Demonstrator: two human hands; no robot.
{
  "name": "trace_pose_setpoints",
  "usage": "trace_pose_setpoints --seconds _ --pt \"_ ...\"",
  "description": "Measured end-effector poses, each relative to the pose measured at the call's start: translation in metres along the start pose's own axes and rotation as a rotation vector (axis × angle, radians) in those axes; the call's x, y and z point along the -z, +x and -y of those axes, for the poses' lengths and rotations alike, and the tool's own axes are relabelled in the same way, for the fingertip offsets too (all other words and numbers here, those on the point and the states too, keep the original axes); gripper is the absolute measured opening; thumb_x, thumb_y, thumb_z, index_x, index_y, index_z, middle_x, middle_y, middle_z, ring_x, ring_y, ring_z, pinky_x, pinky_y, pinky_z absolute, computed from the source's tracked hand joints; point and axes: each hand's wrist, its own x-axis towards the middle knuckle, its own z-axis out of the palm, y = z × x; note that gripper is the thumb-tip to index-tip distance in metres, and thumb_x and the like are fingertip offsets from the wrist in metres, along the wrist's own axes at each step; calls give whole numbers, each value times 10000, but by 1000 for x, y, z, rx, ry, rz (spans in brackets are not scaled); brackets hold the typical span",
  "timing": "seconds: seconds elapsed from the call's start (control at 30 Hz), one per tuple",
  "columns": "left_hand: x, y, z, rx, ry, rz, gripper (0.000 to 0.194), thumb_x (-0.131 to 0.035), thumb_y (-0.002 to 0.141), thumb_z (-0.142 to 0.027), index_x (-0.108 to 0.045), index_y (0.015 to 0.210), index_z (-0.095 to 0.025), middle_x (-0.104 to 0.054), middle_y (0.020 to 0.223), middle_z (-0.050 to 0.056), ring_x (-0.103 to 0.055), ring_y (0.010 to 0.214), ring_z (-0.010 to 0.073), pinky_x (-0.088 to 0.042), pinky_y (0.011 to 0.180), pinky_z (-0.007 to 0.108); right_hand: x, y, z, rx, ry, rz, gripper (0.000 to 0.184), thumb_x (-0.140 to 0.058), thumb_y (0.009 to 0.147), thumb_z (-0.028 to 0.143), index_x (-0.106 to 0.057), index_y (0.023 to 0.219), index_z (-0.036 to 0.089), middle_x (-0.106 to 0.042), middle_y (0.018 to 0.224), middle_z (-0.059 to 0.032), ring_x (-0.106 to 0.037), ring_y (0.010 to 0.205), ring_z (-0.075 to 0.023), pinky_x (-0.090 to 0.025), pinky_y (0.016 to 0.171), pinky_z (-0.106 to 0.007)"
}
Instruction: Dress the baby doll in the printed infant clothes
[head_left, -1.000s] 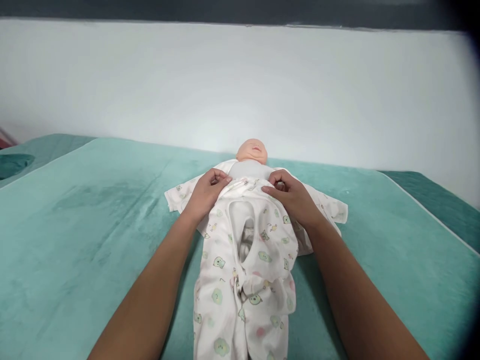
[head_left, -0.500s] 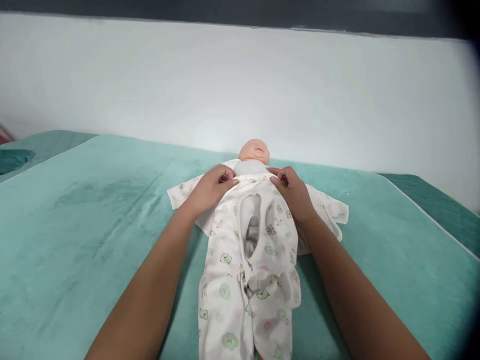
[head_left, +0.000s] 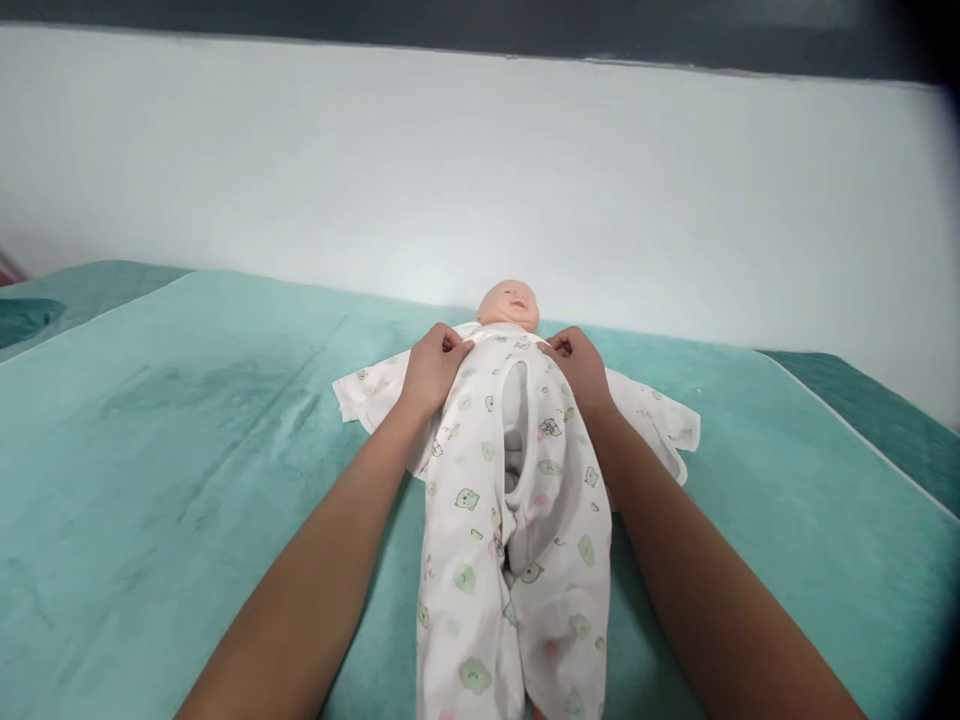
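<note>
A baby doll [head_left: 508,305] lies on its back, its head toward the wall. White baby pants [head_left: 465,500] with green animal prints and an open crotch cover its legs and body, their waistband up near the chest. My left hand [head_left: 439,365] pinches the waistband on the left side. On the opposite side my right hand [head_left: 576,365] grips the same waistband between thumb and fingers. A matching printed baby shirt [head_left: 652,410] lies spread under the doll, with sleeves out to both sides. The doll's arms are not visible.
A green padded mat [head_left: 225,450] lies under everything, with darker green sections [head_left: 862,410] at its sides. Behind the doll rises a white wall [head_left: 450,170] with a dark band along its top.
Both hands have pulled the pants' waistband up the doll's body toward the neck, covering the grey-white torso that showed before. The pant legs have stretched straighter.
</note>
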Motion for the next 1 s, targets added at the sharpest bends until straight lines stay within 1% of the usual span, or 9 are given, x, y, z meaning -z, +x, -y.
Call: trace_pose_setpoints --seconds 0.17,0.33,0.4,0.53,0.57,0.63,0.73,0.87,1.0 --pt "-1 -8 0 -34 -41 5 154 -581 862 -273 -706 908 -196 -698 945 42 -604 896 186 -450 844 305 2 -21 0 49 198 -1 193 -649 790 388 -652 914 240 -659 924 -25 -589 879 -198 -452 823 -342" --pt "-1 -8 0 -98 73 43 332 -532 908 -271 -740 1164 -236 -674 1002 62 -614 976 213 -423 972 337 7 -31 8 181 183 78 301 -600 836 384 -736 1085 283 -637 1171 -34 -582 1118 -232 -414 1023 -397" --pt "-1 -7 1 -80 75 51 353 -525 921 -299 -722 1210 -248 -664 1004 58 -617 982 217 -423 978 338 7 -29 10 143 177 118 325 -622 831 438 -735 1084 269 -630 1187 -42 -568 1160 -248 -409 1043 -397" --pt "-2 -5 3 -64 95 70 375 -490 942 -329 -697 1249 -271 -661 1016 54 -615 994 223 -432 972 341 7 -27 7 -77 208 122 459 -619 823 577 -685 1149 260 -611 1265 -76 -566 1173 -270 -468 980 -388" --pt "-2 -5 3 -65 110 81 385 -471 949 -329 -690 1261 -273 -661 1024 59 -616 995 227 -434 970 347 8 -29 6 -79 195 120 471 -618 821 576 -672 1172 267 -597 1292 -77 -559 1184 -271 -465 984 -392" --pt "-1 -5 3 -81 133 113 409 -430 961 -327 -675 1283 -269 -667 1052 71 -616 1012 236 -433 973 360 12 -36 3 33 143 135 469 -633 809 526 -656 1205 277 -569 1341 -71 -523 1231 -270 -430 1030 -401" --pt "4 -10 2 -117 103 139 408 -418 956 -305 -687 1257 -244 -685 1133 78 -601 1088 236 -415 1007 352 19 -54 1 186 61 92 391 -624 784 433 -676 1130 259 -608 1263 -71 -525 1199 -268 -412 1030 -419" --pt "14 -24 4 -94 -45 115 314 -476 899 -256 -715 1098 -219 -711 1133 55 -615 1033 205 -450 938 316 29 -81 5 -3 8 -21 243 -565 810 384 -655 972 226 -680 975 -50 -595 890 -231 -467 782 -363" --pt "23 -45 9 4 -33 123 176 -507 831 -247 -671 866 -193 -685 847 32 -580 793 183 -445 720 291 42 -97 8 -123 -62 125 198 -542 830 371 -665 806 219 -684 782 -12 -570 769 -214 -426 686 -325"
